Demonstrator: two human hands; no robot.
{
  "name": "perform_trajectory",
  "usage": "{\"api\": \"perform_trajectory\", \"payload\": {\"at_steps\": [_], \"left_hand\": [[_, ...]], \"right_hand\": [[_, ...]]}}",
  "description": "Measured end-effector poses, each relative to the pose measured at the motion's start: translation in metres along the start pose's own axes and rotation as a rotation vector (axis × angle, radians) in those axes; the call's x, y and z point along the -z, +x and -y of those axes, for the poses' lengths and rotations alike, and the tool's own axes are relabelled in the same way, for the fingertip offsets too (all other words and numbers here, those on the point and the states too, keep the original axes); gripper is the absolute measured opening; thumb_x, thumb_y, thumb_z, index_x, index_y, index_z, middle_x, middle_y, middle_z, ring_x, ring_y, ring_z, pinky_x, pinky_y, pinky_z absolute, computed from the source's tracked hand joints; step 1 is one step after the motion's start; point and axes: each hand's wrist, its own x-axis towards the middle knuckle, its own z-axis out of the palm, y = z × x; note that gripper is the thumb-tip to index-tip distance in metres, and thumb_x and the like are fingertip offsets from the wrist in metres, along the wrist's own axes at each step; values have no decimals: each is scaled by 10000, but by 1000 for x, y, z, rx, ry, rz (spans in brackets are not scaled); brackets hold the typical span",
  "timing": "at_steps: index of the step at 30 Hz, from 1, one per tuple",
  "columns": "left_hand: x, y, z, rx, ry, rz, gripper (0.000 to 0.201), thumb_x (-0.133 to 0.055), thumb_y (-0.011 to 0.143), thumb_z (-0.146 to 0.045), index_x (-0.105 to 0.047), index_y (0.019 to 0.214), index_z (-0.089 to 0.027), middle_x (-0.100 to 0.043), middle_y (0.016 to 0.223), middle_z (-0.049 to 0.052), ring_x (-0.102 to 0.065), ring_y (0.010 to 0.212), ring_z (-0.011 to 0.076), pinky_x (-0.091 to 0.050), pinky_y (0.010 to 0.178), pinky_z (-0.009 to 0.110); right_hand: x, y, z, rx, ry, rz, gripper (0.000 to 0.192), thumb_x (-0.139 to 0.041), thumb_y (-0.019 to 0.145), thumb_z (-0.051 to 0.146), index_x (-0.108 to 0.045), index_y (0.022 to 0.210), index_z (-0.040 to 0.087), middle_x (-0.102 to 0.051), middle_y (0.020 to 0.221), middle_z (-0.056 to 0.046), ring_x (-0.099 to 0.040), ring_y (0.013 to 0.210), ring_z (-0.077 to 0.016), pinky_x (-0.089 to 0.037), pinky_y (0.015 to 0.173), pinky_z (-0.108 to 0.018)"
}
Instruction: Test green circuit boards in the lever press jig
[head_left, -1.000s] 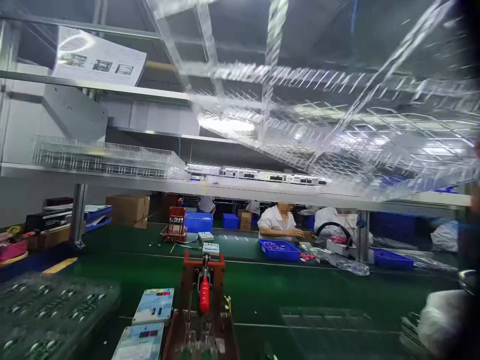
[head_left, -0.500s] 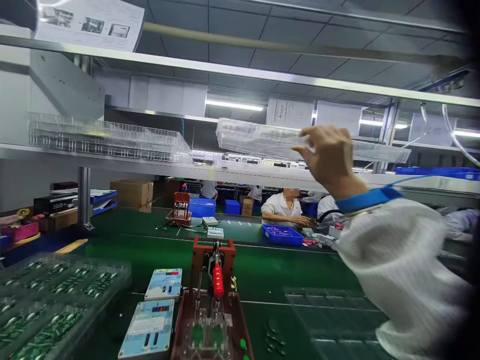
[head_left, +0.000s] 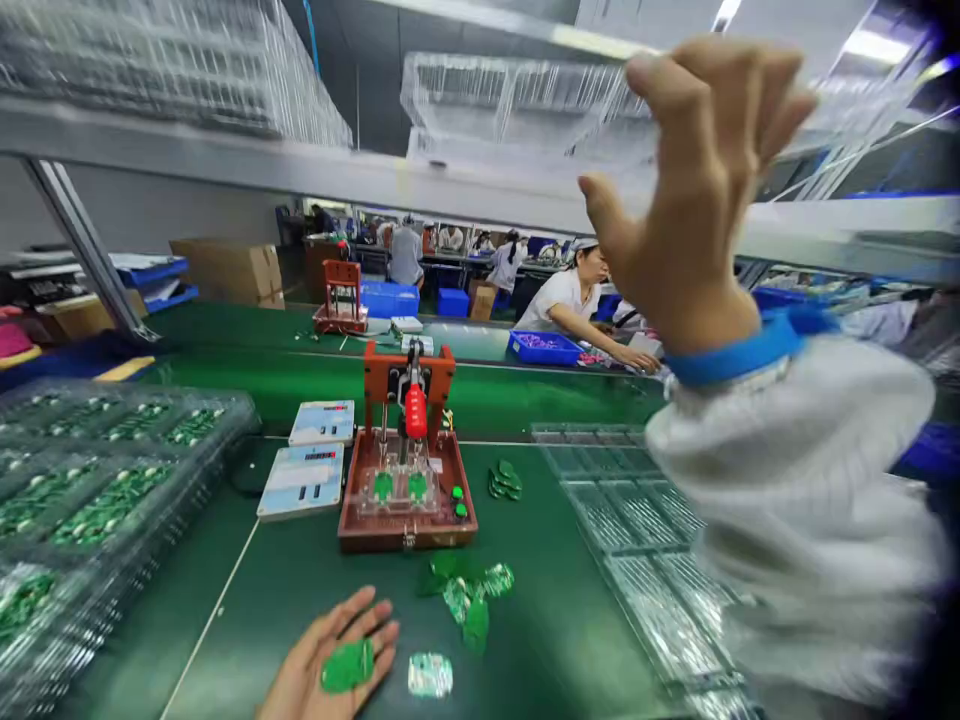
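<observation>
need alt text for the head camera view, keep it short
The left hand lies palm up on a green bench holding a small green circuit board, while the right hand is raised, fingers spread, near clear trays on an overhead shelf.

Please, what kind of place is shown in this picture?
Most likely an electronics assembly line in a factory. Small green circuit boards lie on a green work table, a red test fixture stands on it, and stacked clear plastic trays hold more boards. Other people work at benches behind.
</observation>
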Motion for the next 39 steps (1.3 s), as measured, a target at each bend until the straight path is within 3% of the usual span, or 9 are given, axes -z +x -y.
{"api": "perform_trajectory", "payload": {"at_steps": [3, 6, 10, 14, 19, 28, 33, 36, 39], "left_hand": [[-15, 4, 2, 62, -104, 175, 380, -657, 793, -181, -590, 1159, -103, -575, 1264, 192, -550, 1165, 354, -404, 1006, 483], [-27, 6, 6, 128, -151, 307, 477, -605, 855, -272, -490, 1288, -108, -551, 1283, 198, -549, 1167, 334, -388, 1011, 464], [-37, 5, 13, 153, -175, 349, 530, -488, 929, -377, -383, 1392, -142, -611, 1153, 140, -626, 976, 226, -464, 854, 348], [-37, 2, 26, 140, -48, 336, 532, -551, 890, -409, -460, 1343, -146, -626, 1069, 109, -610, 822, 162, -448, 694, 258], [-16, 5, 33, -144, 387, 248, 509, -711, 750, -414, -605, 1185, -170, -600, 1192, 118, -520, 1120, 243, -405, 922, 306], [10, 12, 17, -544, 835, 29, 402, -635, 674, -165, -685, 1072, -198, -534, 1177, 115, -574, 723, 151, -508, 661, 263], [17, 15, 25, -609, 864, -68, 376, -686, 622, -146, -707, 996, -184, -571, 1121, 129, -595, 840, 255, -491, 790, 345], [15, 16, 28, -575, 827, -116, 272, -753, 556, -152, -729, 824, -191, -640, 999, 138, -541, 1026, 368, -403, 946, 408], [9, 9, 23, -511, 820, -60, 188, -741, 611, -189, -739, 798, -209, -657, 918, 125, -564, 945, 353, -418, 921, 405]], "right_hand": [[30, -79, 60, 7, 399, -200, 276, -550, 855, 84, -563, 1108, 194, -630, 1001, -62, -578, 1004, -200, -442, 921, -397], [50, -166, 124, -148, 902, 171, 288, -511, 826, 0, -562, 1026, 201, -626, 830, -20, -595, 806, -147, -500, 732, -315], [59, -256, 187, -296, 1162, 775, 216, -611, 842, 213, -571, 1054, 226, -643, 1045, -37, -577, 957, -206, -520, 809, -388], [65, -297, 210, -416, 1207, 934, 239, -592, 851, 261, -577, 1078, 331, -652, 1081, 19, -574, 1018, -220, -505, 872, -424], [70, -302, 208, -422, 1155, 1040, 337, -543, 850, 144, -577, 1137, 318, -649, 1088, -11, -573, 1015, -216, -508, 898, -410], [40, -300, 218, -233, 1102, 943, 357, -427, 861, 20, -601, 1104, 215, -596, 1208, -66, -543, 1088, -197, -496, 936, -381], [24, -245, 230, -145, 1142, 849, 291, -411, 890, 53, -572, 1102, 171, -609, 1152, -67, -526, 1071, -171, -482, 938, -319], [-2, -215, 262, 69, 998, 850, 240, -413, 885, 72, -559, 1069, 122, -554, 1243, -109, -459, 1174, -228, -437, 992, -366], [-34, -199, 299, 203, 823, 901, 232, -445, 868, 105, -534, 1075, 55, -524, 1244, -195, -431, 1213, -293, -412, 995, -427]]}}
